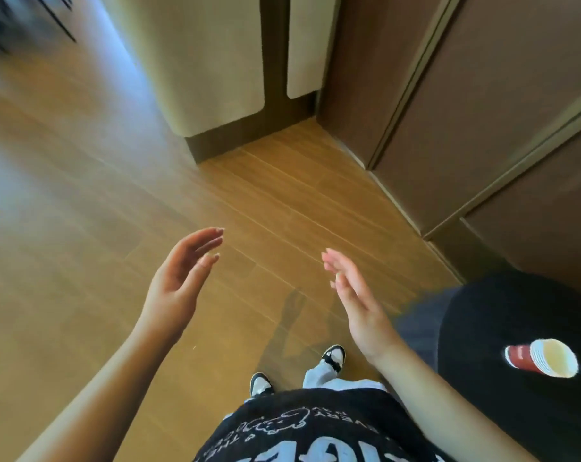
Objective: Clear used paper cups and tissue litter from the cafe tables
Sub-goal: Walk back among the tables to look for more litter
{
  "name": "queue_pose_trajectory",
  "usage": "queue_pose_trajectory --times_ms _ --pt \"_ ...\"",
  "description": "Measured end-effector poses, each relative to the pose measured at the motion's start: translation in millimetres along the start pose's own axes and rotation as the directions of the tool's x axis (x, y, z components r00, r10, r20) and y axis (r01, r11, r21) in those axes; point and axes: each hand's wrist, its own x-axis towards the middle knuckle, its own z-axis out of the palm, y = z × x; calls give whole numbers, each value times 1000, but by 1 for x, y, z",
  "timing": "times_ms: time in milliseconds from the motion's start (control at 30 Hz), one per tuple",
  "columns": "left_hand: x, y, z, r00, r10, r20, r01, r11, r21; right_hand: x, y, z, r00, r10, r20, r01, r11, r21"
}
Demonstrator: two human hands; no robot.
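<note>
Wood plank floor (122, 201) under me, my black-and-white sneakers (333, 356) on it. Cream panels (212, 61) ahead on a dark plinth (222, 145), brown wall panelling (475, 105) running along the right. Top left is just blur.

There are two hands, the left hand (177, 281) and the right hand (359, 298), both bare. One stack of red paper cups (542, 358) lies in one black bin bag (502, 328). Two black-and-white shoes (332, 356) show below.
</note>
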Motion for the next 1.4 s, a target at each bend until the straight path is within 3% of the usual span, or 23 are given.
queue_pose_trajectory --times_ms 233,433,733,867,1033,1233,1400 --pt "-53 2 -60 959 -84 -271 78 996 -32 39 -42 54 971 -82 226 97 994 -56" --pt "-70 -3 -66 892 -136 -431 140 990 -21 77 -62 89 856 -136 498 187 981 -54" --pt "-72 -13 -69 754 -226 -617 202 973 -110 131 -61 122 767 -134 627 181 983 -11" --pt "-80 -18 -105 703 -248 -666 196 968 -155 144 -83 164 714 -136 686 161 986 27" --pt "-103 -34 -184 592 -236 -771 129 971 -199 160 -112 255 645 -192 739 200 977 78" --pt "-114 -53 -282 550 -167 -818 28 983 -181 186 -132 362 617 -205 760 218 972 86" --pt "-115 -54 -349 569 -151 -809 -22 980 -198 199 -165 441 612 -211 763 231 969 82"
